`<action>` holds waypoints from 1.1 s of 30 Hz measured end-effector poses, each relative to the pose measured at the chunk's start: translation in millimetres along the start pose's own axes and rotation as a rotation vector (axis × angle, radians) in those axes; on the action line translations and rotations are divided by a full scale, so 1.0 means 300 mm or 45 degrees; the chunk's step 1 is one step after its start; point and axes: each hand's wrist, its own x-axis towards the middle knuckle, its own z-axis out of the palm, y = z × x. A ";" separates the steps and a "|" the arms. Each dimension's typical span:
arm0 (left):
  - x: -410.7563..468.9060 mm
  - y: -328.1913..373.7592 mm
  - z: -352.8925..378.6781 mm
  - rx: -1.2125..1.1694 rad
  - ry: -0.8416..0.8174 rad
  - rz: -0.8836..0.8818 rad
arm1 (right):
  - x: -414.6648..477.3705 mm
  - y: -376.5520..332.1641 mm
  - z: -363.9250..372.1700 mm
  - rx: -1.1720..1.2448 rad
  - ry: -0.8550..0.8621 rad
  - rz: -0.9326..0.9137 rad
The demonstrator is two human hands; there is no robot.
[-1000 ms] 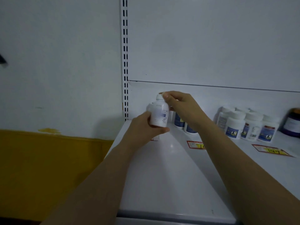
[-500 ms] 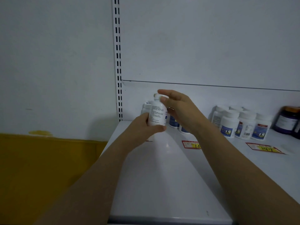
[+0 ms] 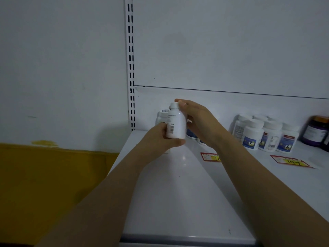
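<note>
A small white bottle (image 3: 176,124) with a barcode label is held upright above the white shelf (image 3: 178,193). My left hand (image 3: 158,138) grips its lower body from the left and underneath. My right hand (image 3: 197,122) pinches the white cap at the top with thumb and fingertip, its palm beside the bottle's right side. Behind the bottle stands another white bottle (image 3: 162,116), partly hidden.
A group of white bottles with blue labels (image 3: 261,134) stands at the back right, with a dark jar (image 3: 316,131) at the far right. Red and yellow price tags (image 3: 292,162) lie on the shelf. A slotted upright rail (image 3: 130,63) runs up the back wall.
The bottle has been turned in my hands: its barcode now faces me. Both hands stay at the same spot above the shelf's back left.
</note>
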 end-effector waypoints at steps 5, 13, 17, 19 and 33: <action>0.000 0.006 -0.010 -0.027 0.133 0.017 | 0.002 0.010 -0.007 -0.055 0.095 -0.014; -0.009 0.021 -0.018 -0.068 0.054 -0.012 | -0.002 0.003 -0.013 0.126 -0.095 0.015; -0.004 0.017 -0.017 -0.045 0.073 -0.016 | -0.010 0.000 -0.003 -0.002 -0.124 -0.025; -0.003 0.014 -0.022 -0.094 0.038 -0.029 | -0.010 -0.004 -0.009 0.011 -0.089 -0.031; 0.010 -0.002 -0.077 -0.090 0.594 0.343 | -0.045 0.003 0.119 -0.687 -0.001 -0.809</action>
